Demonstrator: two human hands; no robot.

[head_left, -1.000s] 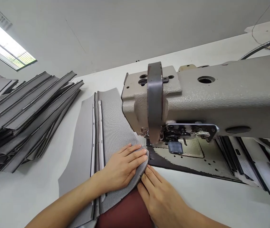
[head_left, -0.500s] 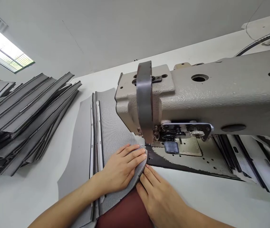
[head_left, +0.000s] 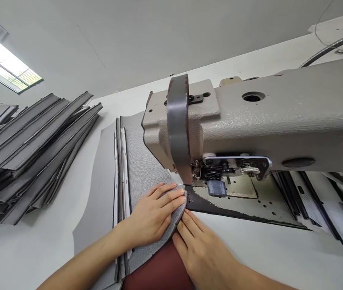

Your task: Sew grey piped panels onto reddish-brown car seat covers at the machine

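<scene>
My left hand (head_left: 153,215) lies on a grey mesh fabric panel (head_left: 143,161), its fingers stretched out and pressing near the curved edge. At that edge, my right hand (head_left: 197,245) holds the layers between fingers and thumb; the thumb's underside is hidden. Maroon material (head_left: 156,272) shows beneath the grey panel, between my forearms. The panel's curved end reaches the sewing machine (head_left: 177,129), close to its needle area, which the curved metal guard (head_left: 179,125) partly hides. Dark strips (head_left: 125,173) with a pale edging run lengthwise along the panel.
Stacked grey panels with dark edges (head_left: 47,149) lie to the left on the white table (head_left: 56,249). More edged pieces (head_left: 313,201) are under the machine arm at right. The dark machine bed plate (head_left: 216,205) borders my right hand's side.
The view has shifted slightly, so the machine head appears a little further left. Both hands and the fabric stay in nearly the same place.
</scene>
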